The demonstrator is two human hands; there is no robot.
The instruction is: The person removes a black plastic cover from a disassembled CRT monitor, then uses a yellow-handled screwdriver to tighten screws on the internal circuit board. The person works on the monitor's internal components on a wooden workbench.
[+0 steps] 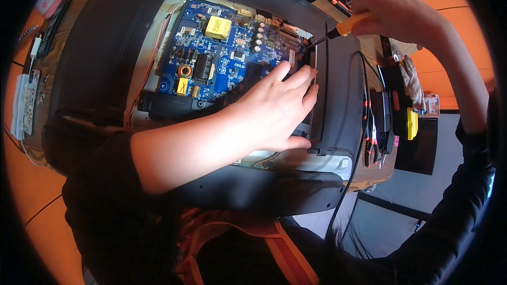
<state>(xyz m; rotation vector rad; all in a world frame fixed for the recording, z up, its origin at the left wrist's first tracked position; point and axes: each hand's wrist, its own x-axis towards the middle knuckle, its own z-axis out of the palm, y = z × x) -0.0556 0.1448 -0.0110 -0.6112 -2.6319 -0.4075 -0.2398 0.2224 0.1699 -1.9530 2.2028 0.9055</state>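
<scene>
A yellow-handled screwdriver (348, 25) is in my right hand (385, 10), the fingers closed round its handle. Its dark shaft slants down to the left, with the tip by the right edge of a blue circuit board (232, 71). Spread over the lower right of that board is my left hand (282, 103), fingers apart, reaching a black strip (317, 95) beside it. Whether those fingertips press on the strip cannot be made out. The board carries a yellow transformer (217, 27), a copper coil (185, 70) and several capacitors. It sits in an opened black housing (90, 68).
Red-and-black pliers (371, 132) lie on the wooden table (377, 174) to the right, near a glove (412, 82) and a yellow-and-black tool (412, 123). A black cable (364, 100) runs along the housing's right side. A white power strip (26, 103) lies at far left.
</scene>
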